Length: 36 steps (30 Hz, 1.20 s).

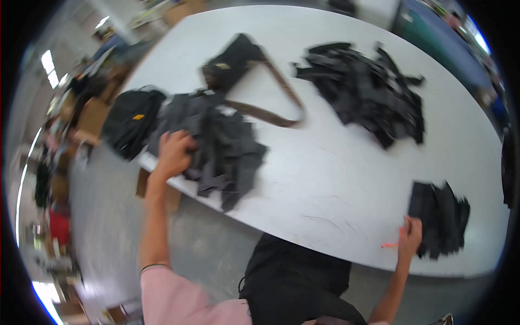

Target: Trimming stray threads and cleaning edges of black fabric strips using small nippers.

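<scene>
My left hand (175,153) is at the left side of a loose pile of dark grey fabric pieces (230,154). Its fingers are curled in on a piece there; blur hides the exact grip. At the table's near right, my right hand (413,236) is closed around a small orange-pink tool (389,245), mostly hidden by the fingers. Just beyond that hand, touching or nearly so, lies a smaller stack of dark fabric pieces (440,219), layered and uneven at the edges.
On the white table (319,179) a larger heap of black pieces (368,89) lies far right. A black bag (233,62) with a brown strap (265,114) rests far left. A dark backpack (131,122) sits at the left edge. Cardboard boxes (93,116) stand beyond it.
</scene>
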Each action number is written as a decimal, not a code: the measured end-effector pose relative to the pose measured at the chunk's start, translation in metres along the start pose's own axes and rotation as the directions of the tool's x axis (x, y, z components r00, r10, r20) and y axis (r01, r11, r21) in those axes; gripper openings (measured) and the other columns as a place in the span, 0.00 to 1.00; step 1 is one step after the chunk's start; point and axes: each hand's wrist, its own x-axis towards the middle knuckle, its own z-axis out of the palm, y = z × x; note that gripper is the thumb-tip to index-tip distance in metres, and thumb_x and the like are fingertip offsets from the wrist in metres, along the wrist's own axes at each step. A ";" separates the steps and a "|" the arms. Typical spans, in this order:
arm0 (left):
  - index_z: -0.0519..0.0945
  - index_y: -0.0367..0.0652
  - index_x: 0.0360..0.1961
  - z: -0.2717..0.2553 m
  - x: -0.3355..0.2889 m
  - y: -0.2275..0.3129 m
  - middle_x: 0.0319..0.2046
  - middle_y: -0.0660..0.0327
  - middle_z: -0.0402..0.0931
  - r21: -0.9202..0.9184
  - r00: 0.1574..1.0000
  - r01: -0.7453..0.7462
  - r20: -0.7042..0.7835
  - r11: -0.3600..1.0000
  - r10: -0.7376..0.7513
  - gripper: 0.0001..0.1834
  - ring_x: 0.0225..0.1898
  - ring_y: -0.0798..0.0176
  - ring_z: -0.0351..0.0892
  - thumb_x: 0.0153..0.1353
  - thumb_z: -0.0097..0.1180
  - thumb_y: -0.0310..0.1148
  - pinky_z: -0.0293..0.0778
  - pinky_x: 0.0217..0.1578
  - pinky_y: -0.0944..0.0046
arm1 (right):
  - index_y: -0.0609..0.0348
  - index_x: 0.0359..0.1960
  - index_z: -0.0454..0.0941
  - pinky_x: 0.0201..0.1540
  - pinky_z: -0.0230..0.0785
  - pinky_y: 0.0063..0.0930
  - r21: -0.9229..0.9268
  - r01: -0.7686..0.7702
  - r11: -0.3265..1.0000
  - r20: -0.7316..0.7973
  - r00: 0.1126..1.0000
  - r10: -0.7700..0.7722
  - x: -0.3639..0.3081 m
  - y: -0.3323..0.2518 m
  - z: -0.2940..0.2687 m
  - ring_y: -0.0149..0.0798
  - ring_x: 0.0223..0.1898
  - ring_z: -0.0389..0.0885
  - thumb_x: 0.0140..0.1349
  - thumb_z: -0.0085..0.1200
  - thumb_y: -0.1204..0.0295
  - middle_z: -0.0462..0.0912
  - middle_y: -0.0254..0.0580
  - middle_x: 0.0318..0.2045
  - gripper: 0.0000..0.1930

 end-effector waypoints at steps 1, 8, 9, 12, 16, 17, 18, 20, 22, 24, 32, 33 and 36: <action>0.77 0.43 0.29 0.014 -0.005 -0.020 0.41 0.58 0.73 0.088 1.000 -0.003 0.023 0.996 0.001 0.10 0.50 0.52 0.70 0.44 0.49 0.21 0.56 0.57 0.45 | 0.66 0.38 0.75 0.34 0.66 0.26 -0.063 0.074 0.995 -0.057 0.995 -0.078 0.007 -0.001 0.004 0.36 0.32 0.74 0.52 0.52 0.83 0.73 0.41 0.31 0.10; 0.75 0.39 0.37 -0.011 -0.034 -0.059 0.45 0.52 0.73 0.225 0.961 0.132 -0.269 0.965 -0.068 0.16 0.52 0.50 0.71 0.47 0.42 0.14 0.57 0.59 0.49 | 0.57 0.40 0.76 0.37 0.71 0.34 -0.275 -0.233 0.933 -0.078 0.972 0.219 0.036 0.001 -0.008 0.46 0.35 0.79 0.53 0.61 0.65 0.75 0.41 0.36 0.14; 0.75 0.39 0.38 -0.017 -0.022 -0.030 0.46 0.52 0.72 0.261 0.899 0.234 -0.426 0.937 -0.106 0.15 0.52 0.49 0.71 0.50 0.43 0.14 0.60 0.57 0.51 | 0.59 0.40 0.77 0.37 0.71 0.32 -0.286 -0.243 0.927 -0.093 0.970 0.225 0.039 0.007 -0.013 0.44 0.34 0.79 0.52 0.62 0.65 0.75 0.42 0.35 0.16; 0.75 0.37 0.40 -0.034 0.007 0.051 0.48 0.53 0.71 -0.082 0.773 0.110 -0.619 0.991 -0.137 0.12 0.51 0.51 0.71 0.57 0.45 0.16 0.65 0.53 0.56 | 0.58 0.44 0.73 0.38 0.72 0.36 -0.470 -0.303 0.829 0.019 0.936 0.353 0.045 0.022 -0.007 0.48 0.36 0.80 0.52 0.62 0.62 0.74 0.43 0.40 0.20; 0.75 0.36 0.39 0.010 0.020 0.175 0.44 0.54 0.73 -0.549 0.909 -0.246 -0.418 0.799 -0.007 0.10 0.47 0.57 0.72 0.58 0.45 0.16 0.67 0.50 0.62 | 0.58 0.41 0.70 0.37 0.72 0.43 -0.525 -0.266 0.808 0.110 0.921 0.375 0.045 0.022 0.014 0.53 0.37 0.79 0.50 0.63 0.64 0.73 0.44 0.41 0.21; 0.74 0.36 0.39 0.025 0.017 0.211 0.43 0.54 0.73 -0.741 0.955 -0.236 -0.297 0.629 0.009 0.10 0.47 0.59 0.72 0.57 0.45 0.16 0.67 0.51 0.63 | 0.59 0.39 0.70 0.37 0.72 0.44 -0.487 -0.264 0.832 0.113 0.926 0.360 0.041 0.019 0.014 0.53 0.36 0.79 0.50 0.64 0.65 0.73 0.44 0.40 0.19; 0.75 0.35 0.40 0.038 0.009 0.242 0.43 0.54 0.73 -0.871 0.990 -0.111 -0.140 0.479 -0.026 0.10 0.48 0.61 0.72 0.58 0.44 0.16 0.67 0.52 0.64 | 0.61 0.33 0.72 0.35 0.71 0.42 -0.387 -0.251 0.887 0.099 0.945 0.311 0.038 0.012 0.014 0.51 0.34 0.79 0.48 0.64 0.67 0.74 0.44 0.34 0.16; 0.72 0.36 0.50 0.062 -0.007 0.295 0.50 0.54 0.70 -0.938 0.938 0.342 0.344 0.047 0.048 0.15 0.49 0.61 0.74 0.60 0.46 0.20 0.67 0.53 0.64 | 0.59 0.32 0.74 0.34 0.71 0.40 -0.197 -0.231 0.953 0.153 0.953 0.263 0.031 -0.022 0.013 0.51 0.33 0.79 0.48 0.62 0.69 0.76 0.43 0.32 0.12; 0.55 0.42 0.64 0.078 -0.016 0.343 0.60 0.52 0.58 -0.851 0.860 0.500 0.467 -0.162 0.207 0.31 0.56 0.58 0.68 0.60 0.51 0.25 0.66 0.54 0.62 | 0.59 0.33 0.75 0.33 0.70 0.35 0.086 -0.192 0.978 0.150 0.973 0.178 0.014 -0.067 0.019 0.49 0.31 0.78 0.48 0.60 0.71 0.77 0.44 0.31 0.11; 0.43 0.46 0.68 0.084 -0.017 0.374 0.64 0.50 0.49 -0.762 0.821 0.570 0.515 -0.308 0.246 0.40 0.60 0.55 0.62 0.61 0.52 0.28 0.65 0.55 0.60 | 0.62 0.35 0.75 0.32 0.70 0.31 0.286 -0.220 0.933 0.233 0.960 0.155 -0.008 -0.086 0.045 0.43 0.28 0.78 0.49 0.59 0.74 0.78 0.43 0.29 0.11; 0.63 0.37 0.57 0.114 0.018 0.380 0.45 0.55 0.74 -0.660 0.721 0.692 0.652 -0.293 0.236 0.21 0.41 0.64 0.75 0.66 0.48 0.33 0.73 0.39 0.64 | 0.66 0.38 0.75 0.25 0.67 0.18 0.715 -0.484 0.505 0.377 0.875 0.304 -0.018 -0.099 0.081 0.26 0.21 0.76 0.60 0.49 0.79 0.78 0.37 0.26 0.06; 0.63 0.37 0.57 0.112 0.019 0.380 0.45 0.55 0.74 -0.656 0.718 0.695 0.655 -0.296 0.235 0.21 0.41 0.64 0.75 0.66 0.48 0.33 0.73 0.39 0.64 | 0.66 0.38 0.75 0.24 0.66 0.18 0.702 -0.451 0.551 0.326 0.892 0.313 -0.014 -0.094 0.070 0.25 0.20 0.76 0.61 0.49 0.78 0.78 0.37 0.26 0.06; 0.62 0.39 0.58 0.104 0.025 0.366 0.54 0.54 0.71 -0.728 0.805 0.593 0.551 -0.344 0.221 0.22 0.48 0.58 0.74 0.68 0.45 0.39 0.74 0.41 0.62 | 0.66 0.40 0.76 0.24 0.65 0.16 0.643 -0.390 0.659 0.157 0.909 0.385 0.000 -0.077 0.030 0.25 0.19 0.76 0.62 0.48 0.79 0.78 0.38 0.26 0.07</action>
